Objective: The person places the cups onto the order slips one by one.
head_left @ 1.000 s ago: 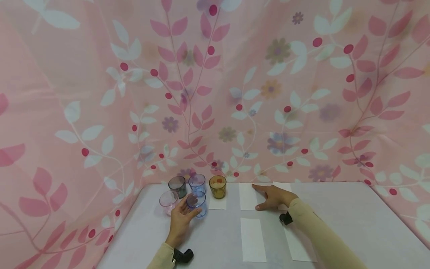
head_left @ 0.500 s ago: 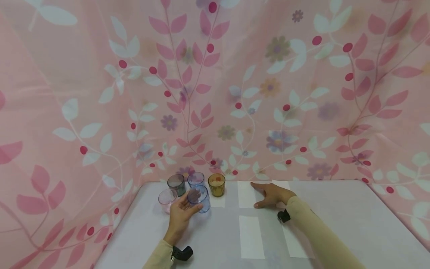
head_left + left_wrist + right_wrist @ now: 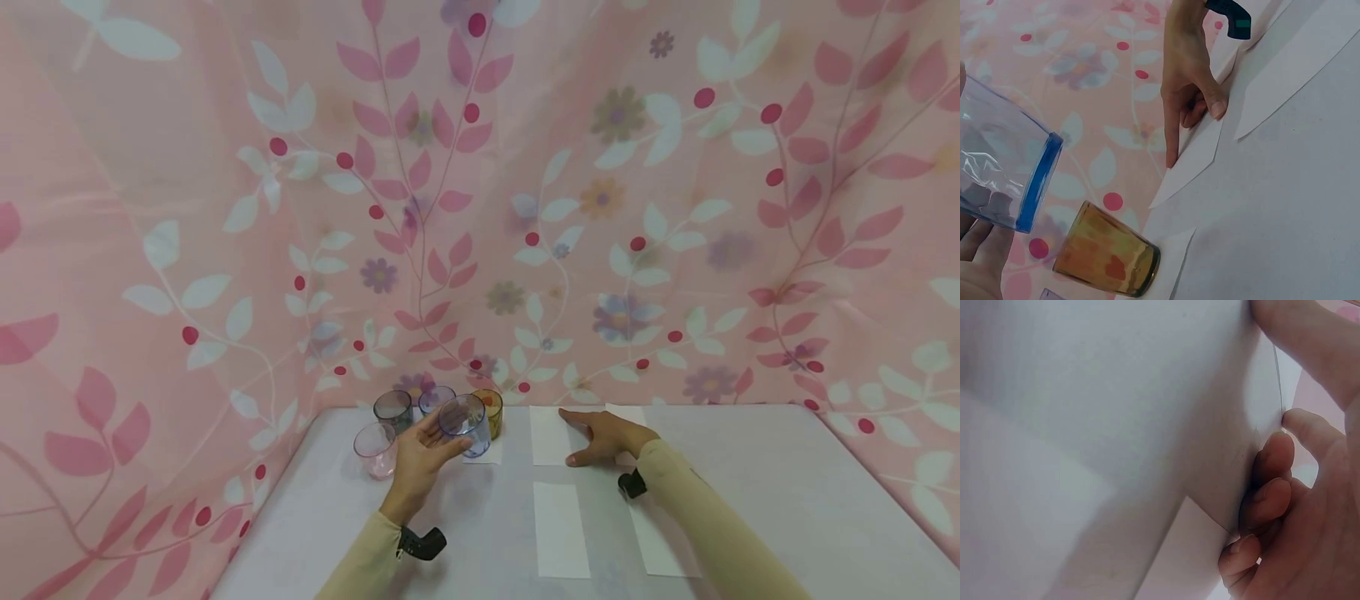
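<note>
My left hand grips a clear blue drinking glass, raised above the table in front of an amber glass. The left wrist view shows the blue glass's thick base tilted beside the amber glass, which stands on a white paper strip. At the back edge of the table, my right hand rests on another paper strip, index finger and thumb stretched out on it. The remaining right fingers are curled under and hold nothing.
Behind my left hand stand a dark grey-green glass, a pink glass and a violet-tinted glass. More paper strips lie nearer on the white table. A pink floral curtain hangs behind.
My left hand has lifted the blue glass and carried it right, so it now overlaps the amber glass in the head view. The right hand has stayed on its paper strip.
</note>
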`<act>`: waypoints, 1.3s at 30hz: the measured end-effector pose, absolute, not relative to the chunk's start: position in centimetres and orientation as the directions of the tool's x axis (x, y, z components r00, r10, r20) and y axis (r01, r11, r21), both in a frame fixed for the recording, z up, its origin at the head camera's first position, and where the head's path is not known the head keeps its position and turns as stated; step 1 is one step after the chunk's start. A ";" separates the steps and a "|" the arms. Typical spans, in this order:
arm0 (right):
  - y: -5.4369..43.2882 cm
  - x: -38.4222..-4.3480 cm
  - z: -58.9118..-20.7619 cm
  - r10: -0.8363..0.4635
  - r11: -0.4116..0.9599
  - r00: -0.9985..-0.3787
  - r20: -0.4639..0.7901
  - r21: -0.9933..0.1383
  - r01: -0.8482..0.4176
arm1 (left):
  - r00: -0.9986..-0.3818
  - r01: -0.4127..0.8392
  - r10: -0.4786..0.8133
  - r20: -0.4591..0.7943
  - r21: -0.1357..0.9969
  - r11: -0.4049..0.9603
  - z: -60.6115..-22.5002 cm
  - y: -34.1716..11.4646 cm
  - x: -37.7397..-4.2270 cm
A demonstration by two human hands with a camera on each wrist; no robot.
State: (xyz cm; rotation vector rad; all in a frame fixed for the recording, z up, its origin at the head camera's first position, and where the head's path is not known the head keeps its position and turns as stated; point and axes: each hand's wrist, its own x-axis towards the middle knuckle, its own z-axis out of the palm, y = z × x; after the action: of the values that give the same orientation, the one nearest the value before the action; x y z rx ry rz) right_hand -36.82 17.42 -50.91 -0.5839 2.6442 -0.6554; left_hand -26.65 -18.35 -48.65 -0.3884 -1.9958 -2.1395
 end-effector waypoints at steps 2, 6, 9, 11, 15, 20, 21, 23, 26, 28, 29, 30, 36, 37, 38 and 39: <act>17.4 -36.7 -50.9 -0.466 0.807 -0.854 -0.229 -0.505 -0.305 | -0.943 0.320 0.074 0.325 0.944 -0.080 -48.3 -17.9 -27.1; 17.5 -36.6 -50.8 -0.460 0.807 -0.858 -0.228 -0.510 -0.297 | -0.929 0.331 0.142 0.341 0.939 -0.094 -47.7 -17.1 -27.7; 17.5 -36.6 -50.8 -0.460 0.806 -0.857 -0.232 -0.514 -0.294 | -0.925 0.335 0.161 0.344 0.938 -0.086 -47.3 -16.5 -28.1; 17.5 -36.6 -50.9 -0.463 0.805 -0.856 -0.231 -0.513 -0.297 | -0.926 0.329 0.165 0.338 0.941 -0.083 -47.0 -16.2 -28.3; 17.5 -36.6 -50.9 -0.451 0.812 -0.861 -0.234 -0.509 -0.287 | -0.930 0.314 0.172 0.325 0.945 -0.089 -46.5 -15.4 -28.9; 17.5 -36.6 -50.9 -0.430 0.819 -0.871 -0.239 -0.509 -0.265 | -0.927 0.319 0.179 0.329 0.944 -0.085 -45.8 -14.1 -29.8; 17.5 -36.5 -50.8 -0.429 0.819 -0.872 -0.236 -0.508 -0.265 | -0.925 0.324 0.183 0.334 0.943 -0.082 -45.6 -13.8 -29.9; 17.5 -36.5 -50.8 -0.428 0.820 -0.873 -0.236 -0.507 -0.265 | -0.919 0.336 0.192 0.345 0.939 -0.078 -45.4 -13.2 -30.3; 17.5 -36.5 -50.7 -0.426 0.821 -0.874 -0.235 -0.507 -0.264 | -0.907 0.356 0.211 0.364 0.931 -0.077 -45.2 -12.1 -30.7; 17.5 -36.6 -50.6 -0.424 0.820 -0.873 -0.242 -0.511 -0.257 | -0.900 0.363 0.225 0.373 0.928 -0.085 -45.1 -11.4 -31.1; 17.5 -36.6 -50.6 -0.426 0.819 -0.872 -0.243 -0.512 -0.258 | -0.898 0.364 0.232 0.375 0.927 -0.089 -45.1 -11.1 -31.2; 17.5 -36.6 -50.6 -0.429 0.817 -0.870 -0.244 -0.516 -0.258 | -0.895 0.365 0.238 0.376 0.926 -0.092 -45.1 -10.8 -31.3; 17.4 -36.6 -50.8 -0.442 0.803 -0.866 -0.233 -0.533 -0.266 | -0.887 0.385 0.238 0.395 0.919 -0.090 -45.8 -9.2 -31.9; 17.4 -36.6 -50.8 -0.438 0.803 -0.868 -0.235 -0.536 -0.260 | -0.888 0.388 0.232 0.397 0.918 -0.085 -46.0 -8.9 -32.0; 17.4 -36.6 -50.9 -0.434 0.804 -0.869 -0.236 -0.536 -0.256 | -0.891 0.384 0.228 0.392 0.920 -0.080 -46.2 -8.7 -32.0; 17.4 -36.6 -50.8 -0.432 0.804 -0.870 -0.238 -0.538 -0.253 | -0.896 0.378 0.223 0.383 0.923 -0.070 -46.5 -8.5 -32.1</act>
State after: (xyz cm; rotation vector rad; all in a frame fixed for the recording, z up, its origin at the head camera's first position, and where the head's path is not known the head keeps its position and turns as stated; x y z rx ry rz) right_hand -36.55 17.38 -50.85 -0.5198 2.6410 -0.7166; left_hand -32.13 -8.47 -46.50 -0.6704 -2.0635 -2.1162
